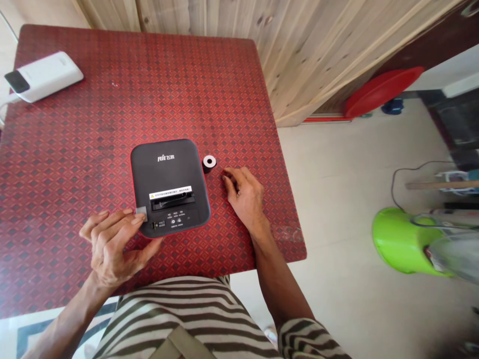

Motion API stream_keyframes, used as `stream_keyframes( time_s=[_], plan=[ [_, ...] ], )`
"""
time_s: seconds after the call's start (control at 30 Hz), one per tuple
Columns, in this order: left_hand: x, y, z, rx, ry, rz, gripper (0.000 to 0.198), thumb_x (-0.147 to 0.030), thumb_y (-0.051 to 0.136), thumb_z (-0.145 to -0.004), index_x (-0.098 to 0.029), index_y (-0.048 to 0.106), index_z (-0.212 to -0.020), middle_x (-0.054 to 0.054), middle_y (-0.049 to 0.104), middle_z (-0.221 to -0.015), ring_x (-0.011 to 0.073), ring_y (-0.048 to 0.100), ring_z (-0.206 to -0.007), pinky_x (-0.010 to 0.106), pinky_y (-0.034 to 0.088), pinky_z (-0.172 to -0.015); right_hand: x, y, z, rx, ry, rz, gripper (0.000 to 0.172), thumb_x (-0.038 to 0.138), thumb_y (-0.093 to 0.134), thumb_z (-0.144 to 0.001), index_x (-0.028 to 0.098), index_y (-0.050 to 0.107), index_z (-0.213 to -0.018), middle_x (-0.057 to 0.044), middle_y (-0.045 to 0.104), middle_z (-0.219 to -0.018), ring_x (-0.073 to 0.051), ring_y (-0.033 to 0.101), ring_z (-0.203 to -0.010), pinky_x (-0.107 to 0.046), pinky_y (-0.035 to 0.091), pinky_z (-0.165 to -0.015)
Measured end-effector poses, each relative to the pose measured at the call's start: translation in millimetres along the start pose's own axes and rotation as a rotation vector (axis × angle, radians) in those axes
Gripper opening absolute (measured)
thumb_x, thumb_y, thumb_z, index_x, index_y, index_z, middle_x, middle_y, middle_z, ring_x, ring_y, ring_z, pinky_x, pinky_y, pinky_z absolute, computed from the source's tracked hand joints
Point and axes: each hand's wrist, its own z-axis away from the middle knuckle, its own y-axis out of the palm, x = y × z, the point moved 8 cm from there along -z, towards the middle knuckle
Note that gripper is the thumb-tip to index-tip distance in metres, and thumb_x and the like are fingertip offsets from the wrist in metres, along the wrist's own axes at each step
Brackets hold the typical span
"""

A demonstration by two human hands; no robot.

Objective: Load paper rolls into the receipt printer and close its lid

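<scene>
A black receipt printer (170, 187) with a red edge lies on the red patterned table (149, 89). My left hand (112, 244) grips the printer's near left corner, fingers on a small grey tab there and thumb under the front edge. My right hand (243, 197) rests on the table to the right of the printer, fingers curled loosely with nothing seen in them. A small black paper-roll core (209, 162) with a white end stands just beyond my right fingertips, apart from them.
A white power bank (43, 76) with a cable lies at the table's far left corner. A wooden wall is behind the table. On the floor to the right are a green plastic stool (400, 242), a red basin (381, 89) and a loose cable.
</scene>
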Motion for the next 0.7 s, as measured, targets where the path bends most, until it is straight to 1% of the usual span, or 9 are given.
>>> stream_keyframes(
  time_s=[0.07,0.17,0.23,0.4,0.47,0.53,0.6,0.63,0.7],
  plan=[
    [0,-0.8,-2,0.004,-0.033,0.002,0.053,-0.045,0.089,-0.085,-0.03,0.06,-0.126,-0.002,0.072,-0.103,0.0214,0.074,-0.093,0.05,0.057,-0.094,1,-1,0,0.003,-0.006,0.007,0.025,0.03,0.056,-0.109,0.019,0.078,-0.116,-0.008,0.074,-0.099,-0.022,0.071,-0.09,-0.036,0.059,-0.088],
    [3,1.0,-4,0.05,-0.127,0.015,0.046,-0.041,0.085,-0.089,-0.03,0.059,-0.125,-0.004,0.072,-0.107,0.0195,0.074,-0.094,0.054,0.058,-0.101,0,-1,1,0.008,-0.003,0.006,0.026,0.029,0.056,-0.109,0.018,0.078,-0.117,-0.008,0.074,-0.099,-0.022,0.071,-0.09,-0.036,0.059,-0.088],
    [5,1.7,-4,0.057,-0.147,0.023,0.046,-0.041,0.084,-0.09,-0.03,0.058,-0.125,-0.004,0.073,-0.109,0.0189,0.075,-0.093,0.055,0.057,-0.102,0,-1,1,0.006,0.0,0.001,0.026,0.03,0.056,-0.109,0.019,0.078,-0.117,-0.008,0.073,-0.099,-0.022,0.071,-0.09,-0.036,0.059,-0.088],
    [4,2.4,-3,-0.014,-0.043,0.035,0.061,-0.043,0.091,-0.082,-0.03,0.058,-0.131,-0.003,0.074,-0.103,0.0193,0.072,-0.086,0.054,0.058,-0.097,-3,1,1,-0.005,-0.003,-0.017,0.023,0.029,0.058,-0.108,0.019,0.078,-0.114,-0.008,0.074,-0.098,-0.022,0.071,-0.087,-0.036,0.06,-0.084],
    [4,4.1,-2,-0.031,-0.015,0.052,0.067,-0.039,0.093,-0.08,-0.03,0.058,-0.136,-0.001,0.074,-0.105,0.0198,0.072,-0.088,0.053,0.057,-0.098,3,-5,0,-0.032,-0.033,-0.031,0.022,0.025,0.058,-0.107,0.019,0.078,-0.114,-0.008,0.076,-0.097,-0.022,0.072,-0.086,-0.037,0.061,-0.082],
    [4,6.0,0,-0.04,-0.011,0.076,0.07,-0.035,0.094,-0.079,-0.029,0.058,-0.139,0.002,0.073,-0.107,0.021,0.072,-0.092,0.052,0.055,-0.101,20,-21,-1,-0.084,-0.089,-0.043,0.021,0.021,0.058,-0.106,0.02,0.077,-0.116,-0.007,0.077,-0.096,-0.021,0.073,-0.084,-0.036,0.061,-0.08],
    [3,6.4,2,-0.063,-0.007,0.096,0.071,-0.033,0.095,-0.077,-0.028,0.059,-0.137,0.004,0.073,-0.105,0.0226,0.072,-0.095,0.051,0.053,-0.102,49,-40,-6,-0.121,-0.172,-0.073,0.021,0.019,0.061,-0.107,0.022,0.077,-0.119,-0.005,0.078,-0.097,-0.019,0.073,-0.084,-0.036,0.062,-0.081],
    [3,6.5,3,-0.074,-0.001,0.104,0.069,-0.033,0.096,-0.076,-0.028,0.06,-0.135,0.004,0.073,-0.104,0.0233,0.072,-0.095,0.05,0.053,-0.101,67,-48,-10,-0.117,-0.22,-0.095,0.02,0.019,0.063,-0.107,0.023,0.077,-0.119,-0.004,0.079,-0.098,-0.018,0.074,-0.085,-0.035,0.063,-0.082],
    [4,6.9,4,-0.089,0.001,0.109,0.066,-0.033,0.096,-0.075,-0.029,0.062,-0.131,0.003,0.074,-0.103,0.0241,0.072,-0.094,0.048,0.052,-0.099,111,-54,-21,-0.033,-0.361,-0.108,0.019,0.018,0.065,-0.107,0.024,0.078,-0.12,-0.004,0.081,-0.109,-0.018,0.076,-0.102,-0.035,0.062,-0.093]
  ],
)
